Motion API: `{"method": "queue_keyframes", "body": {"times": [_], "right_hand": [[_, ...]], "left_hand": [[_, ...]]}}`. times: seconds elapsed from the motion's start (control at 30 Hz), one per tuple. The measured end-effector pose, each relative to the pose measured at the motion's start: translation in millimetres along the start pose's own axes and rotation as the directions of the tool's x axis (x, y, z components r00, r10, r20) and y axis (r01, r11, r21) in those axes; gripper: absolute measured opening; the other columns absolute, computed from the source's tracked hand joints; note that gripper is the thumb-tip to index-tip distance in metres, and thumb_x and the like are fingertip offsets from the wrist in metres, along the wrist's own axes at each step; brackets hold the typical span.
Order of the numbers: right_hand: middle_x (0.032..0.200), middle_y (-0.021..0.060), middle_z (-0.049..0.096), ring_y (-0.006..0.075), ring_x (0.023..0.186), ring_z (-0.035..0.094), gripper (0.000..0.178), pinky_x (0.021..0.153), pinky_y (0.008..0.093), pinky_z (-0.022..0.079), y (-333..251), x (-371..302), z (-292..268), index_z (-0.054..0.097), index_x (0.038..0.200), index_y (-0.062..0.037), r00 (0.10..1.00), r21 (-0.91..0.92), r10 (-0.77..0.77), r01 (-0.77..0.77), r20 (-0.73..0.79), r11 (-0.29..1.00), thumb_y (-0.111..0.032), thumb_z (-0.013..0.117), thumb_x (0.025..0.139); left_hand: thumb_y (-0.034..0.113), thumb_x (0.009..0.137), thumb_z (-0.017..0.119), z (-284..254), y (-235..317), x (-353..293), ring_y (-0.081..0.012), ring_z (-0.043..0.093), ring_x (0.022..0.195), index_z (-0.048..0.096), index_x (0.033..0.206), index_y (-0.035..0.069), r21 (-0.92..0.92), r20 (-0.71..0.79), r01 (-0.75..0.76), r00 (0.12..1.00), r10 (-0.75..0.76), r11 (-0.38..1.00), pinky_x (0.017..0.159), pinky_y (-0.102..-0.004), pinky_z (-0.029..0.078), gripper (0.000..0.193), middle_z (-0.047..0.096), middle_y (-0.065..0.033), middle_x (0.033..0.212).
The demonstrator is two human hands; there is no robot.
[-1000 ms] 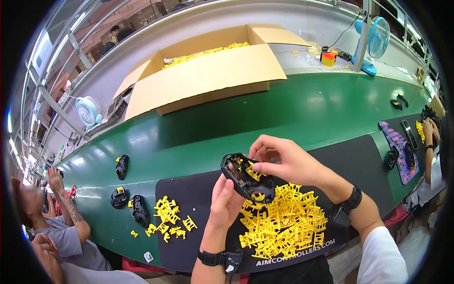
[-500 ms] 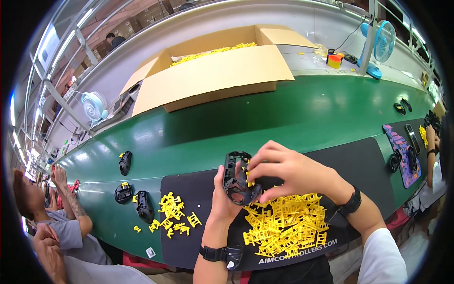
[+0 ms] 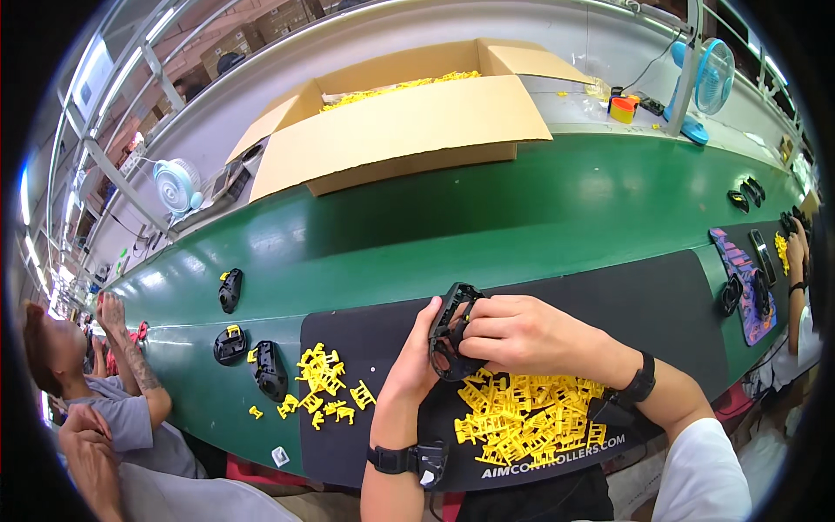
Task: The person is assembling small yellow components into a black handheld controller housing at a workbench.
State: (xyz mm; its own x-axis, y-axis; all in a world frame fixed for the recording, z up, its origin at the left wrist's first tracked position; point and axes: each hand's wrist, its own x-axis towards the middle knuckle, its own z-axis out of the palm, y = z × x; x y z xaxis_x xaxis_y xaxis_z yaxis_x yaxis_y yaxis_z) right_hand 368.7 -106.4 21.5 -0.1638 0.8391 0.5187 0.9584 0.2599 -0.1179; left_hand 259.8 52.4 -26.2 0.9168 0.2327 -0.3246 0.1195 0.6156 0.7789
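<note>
My left hand (image 3: 412, 369) is closed around a black oblong plastic shell (image 3: 450, 335), holding it upright above the dark mat, its hollow inside showing partly. Against the shell's right side press the bent fingers of my right hand (image 3: 513, 331). Its fingertips are partly hidden, and whether a small part is between them I cannot make out. Below my hands lies a big heap of yellow plastic clips (image 3: 526, 416). A smaller group of yellow clips (image 3: 320, 372) is scattered left of my left forearm.
Several black shells (image 3: 268, 372) with yellow bits lie on the green table (image 3: 391, 252) at left. Behind stands a large open cardboard box (image 3: 400, 122) holding yellow parts. Fans (image 3: 177, 186) stand at both sides. One person (image 3: 104, 383) sits at left; another's hand (image 3: 796, 248) works at far right.
The shell has turned in my left hand, so its opening faces more to the right. My right fingers have drawn closer together against it; the yellow piece beside them no longer shows.
</note>
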Motion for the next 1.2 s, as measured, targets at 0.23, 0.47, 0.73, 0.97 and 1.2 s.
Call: {"method": "queue_keyframes", "body": {"times": [0.23,0.47,0.73,0.97,1.2], "right_hand": [[0.095,0.0056,0.065,0.0241,0.099,0.063,0.025,0.083,0.0345,0.056,8,-4,1,0.066,0.095,-0.0040,0.995,-0.064,0.014,-0.020,-0.095,0.998,-0.009,0.073,0.072],[0.131,0.0124,0.053,0.0301,0.111,0.062,0.045,0.092,0.0394,0.055,8,-8,-39,0.057,0.124,-0.0088,0.960,0.060,0.278,-0.275,-0.036,0.959,-0.008,0.075,0.083],[0.101,0.0132,0.065,0.0303,0.091,0.067,0.023,0.082,0.0374,0.055,6,-12,-92,0.062,0.111,-0.0027,0.889,0.272,0.434,-0.385,-0.147,0.882,-0.006,0.070,0.089],[0.098,0.0129,0.066,0.0311,0.083,0.067,0.017,0.075,0.0400,0.054,0,-15,-98,0.062,0.107,-0.0027,0.922,0.278,0.378,-0.344,-0.078,0.897,-0.011,0.067,0.092],[0.096,0.0108,0.069,0.0273,0.087,0.071,0.016,0.076,0.0367,0.056,1,-17,-102,0.064,0.106,-0.0023,0.924,0.237,0.379,-0.358,-0.048,0.903,-0.008,0.068,0.092]], "left_hand": [[0.044,0.099,0.042,-19,6,0,-0.0204,0.066,0.109,0.058,0.134,0.001,-0.239,0.276,-0.053,0.954,0.120,0.970,0.086,-0.0387,0.057,0.058,0.068,-0.0112,0.122],[0.023,0.094,0.057,-19,11,7,-0.0175,0.061,0.106,0.038,0.155,0.007,0.084,0.035,-0.437,0.899,0.436,0.896,0.091,-0.0333,0.053,0.065,0.062,-0.0079,0.120],[0.028,0.077,0.086,-25,11,52,-0.0331,0.056,0.106,0.027,0.155,-0.005,0.981,-0.041,-0.124,0.622,0.782,0.150,0.095,-0.0424,0.048,0.103,0.055,-0.0200,0.116],[0.030,0.073,0.089,-38,12,85,-0.0371,0.052,0.111,0.034,0.149,-0.006,0.996,-0.021,-0.057,0.607,0.794,0.070,0.100,-0.0457,0.044,0.100,0.056,-0.0210,0.116],[0.029,0.083,0.081,-30,15,44,-0.0370,0.049,0.116,0.046,0.141,-0.003,0.998,0.023,-0.063,0.550,0.835,0.014,0.104,-0.0457,0.041,0.076,0.054,-0.0212,0.121]]}}
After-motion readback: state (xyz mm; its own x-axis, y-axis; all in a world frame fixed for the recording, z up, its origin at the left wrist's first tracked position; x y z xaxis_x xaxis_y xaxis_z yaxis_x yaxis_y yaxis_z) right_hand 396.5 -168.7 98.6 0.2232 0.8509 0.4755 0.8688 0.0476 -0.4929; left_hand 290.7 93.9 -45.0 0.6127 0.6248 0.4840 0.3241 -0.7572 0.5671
